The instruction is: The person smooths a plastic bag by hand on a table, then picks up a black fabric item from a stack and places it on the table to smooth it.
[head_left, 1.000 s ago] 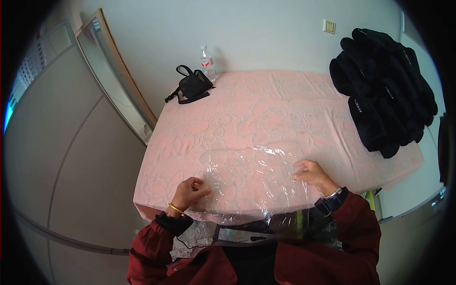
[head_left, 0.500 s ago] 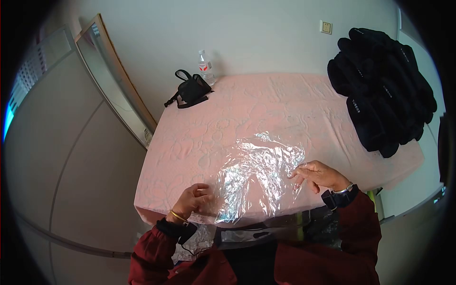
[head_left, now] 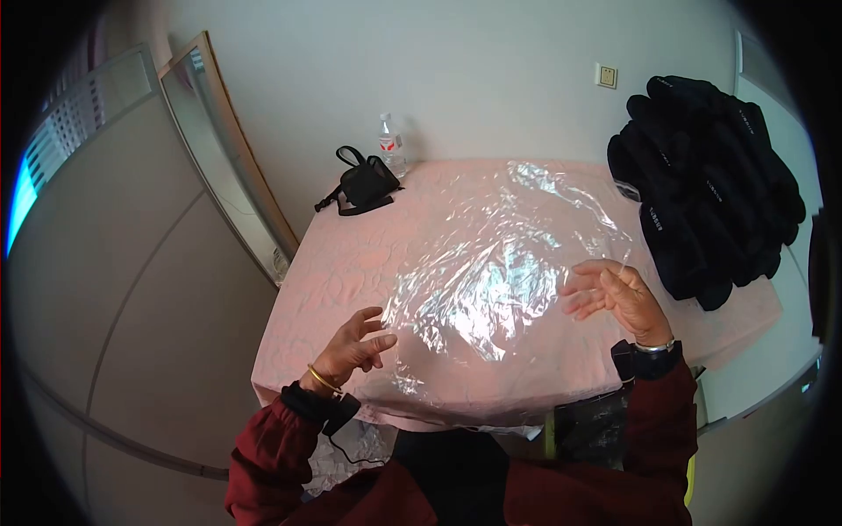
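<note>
A crinkled sheet of clear plastic film [head_left: 491,298], perhaps a bag, lies spread over the pink cloth [head_left: 342,272] of the table and glints in the light. At its left edge is my left hand [head_left: 351,344], thumb and fingers apart, fingertips right by the film. My right hand [head_left: 624,300] hovers at the right side of the film with its fingers spread. Neither hand grips anything. Dark bands circle both wrists, along with bracelets.
Black garments with small white lettering [head_left: 710,184] are heaped at the table's right end. At the back left stand a small black bag [head_left: 367,184] and a clear bottle [head_left: 390,145]. A framed mirror [head_left: 224,158] leans on the wall. More crumpled plastic [head_left: 346,460] lies below the front edge.
The film has spread out farther toward the back and right of the table. Both hands have shifted slightly away from me, and their fingers have opened wider.
</note>
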Tool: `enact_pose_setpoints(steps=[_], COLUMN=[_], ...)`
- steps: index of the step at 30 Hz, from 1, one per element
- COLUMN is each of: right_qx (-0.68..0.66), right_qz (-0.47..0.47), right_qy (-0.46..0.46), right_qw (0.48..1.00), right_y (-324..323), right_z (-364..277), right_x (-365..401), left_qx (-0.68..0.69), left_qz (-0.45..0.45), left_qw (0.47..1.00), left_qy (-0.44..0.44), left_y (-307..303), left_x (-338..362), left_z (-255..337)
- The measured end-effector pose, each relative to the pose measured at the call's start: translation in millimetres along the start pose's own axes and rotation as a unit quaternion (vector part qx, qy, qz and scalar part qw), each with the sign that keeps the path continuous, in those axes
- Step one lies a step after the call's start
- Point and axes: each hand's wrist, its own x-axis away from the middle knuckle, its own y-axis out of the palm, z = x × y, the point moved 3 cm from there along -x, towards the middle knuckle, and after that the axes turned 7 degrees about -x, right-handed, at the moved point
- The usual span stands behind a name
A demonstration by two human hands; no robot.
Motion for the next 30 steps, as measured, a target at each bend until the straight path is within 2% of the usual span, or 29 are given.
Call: enact_pose_setpoints(steps=[1, 2, 3, 5, 6, 9, 10, 13, 14, 17, 18, 20, 21, 23, 26, 27, 30], right_qx=[-0.021, -0.02, 0.013, 0.079, 0.079, 0.163, 0.162, 0.064, 0.065, 0.152, 0.154, 0.248, 0.249, 0.279, 0.307, 0.321, 0.306], right_qz=[0.007, 0.009, 0.02, 0.04, 0.04, -0.015, -0.018, 0.069, 0.064, -0.059, -0.062, -0.114, -0.115, -0.143, -0.156, -0.161, -0.149], right_qy=[-0.061, -0.064, -0.105, -0.185, -0.184, -0.308, -0.308, -0.343, -0.345, -0.431, -0.432, -0.317, -0.317, -0.236, -0.192, -0.17, -0.11], right_qw=[0.998, 0.998, 0.994, 0.979, 0.979, 0.937, 0.937, 0.935, 0.934, 0.887, 0.887, 0.908, 0.908, 0.92, 0.919, 0.918, 0.934], right_y=[-2.2, -2.7, -3.2, -1.5, 0.1, 10.3, 14.2, 20.3, 23.5, 50.8, 57.5, 70.7, 71.7, 68.5, 51.6, 47.7, 36.8], right_z=[-2.7, -3.0, -8.5, -21.3, -25.2, -47.1, -51.3, -58.5, -61.4, -73.7, -74.4, -61.1, -48.0, -0.9, 46.5, 61.7, 96.5], right_x=[-0.4, -1.1, -0.2, 2.4, 2.6, 14.1, 21.0, 45.2, 42.3, 36.4, 31.4, 12.1, 4.9, -12.7, -17.9, -19.1, -18.9], left_qx=[0.014, 0.029, 0.029, 0.063, 0.081, 0.055, 0.043, 0.039, 0.038, 0.044, 0.044, 0.056, 0.065, 0.073, 0.215, 0.213, 0.331], left_qz=[0.003, 0.005, 0.004, -0.025, -0.038, -0.003, 0.015, 0.01, 0.007, 0.0, -0.005, -0.002, -0.001, 0.0, 0.034, 0.034, 0.05], left_qw=[1.0, 1.0, 1.0, 0.996, 0.993, 0.994, 0.994, 0.995, 0.995, 0.995, 0.994, 0.994, 0.993, 0.993, 0.973, 0.974, 0.942], left_qy=[0.005, 0.008, 0.009, 0.057, 0.08, 0.089, 0.095, 0.091, 0.09, 0.094, 0.095, 0.098, 0.097, 0.095, 0.074, 0.07, -0.011], left_y=[1.2, 2.1, 0.5, -3.6, -3.2, 0.2, 3.1, 9.5, 10.7, 14.8, 15.4, 15.3, 15.9, 16.4, 13.3, 10.3, -4.3], left_x=[-0.5, -2.7, -6.4, -12.7, -12.8, -2.7, 2.3, 3.5, 2.9, 3.1, 3.3, 2.7, 2.7, 5.0, 16.1, 18.9, 25.2], left_z=[-5.2, -11.2, -17.7, -21.2, -15.8, 1.7, 11.1, 16.0, 15.2, 8.1, 5.0, -0.6, -3.3, -8.5, -16.5, -24.6, -56.9])
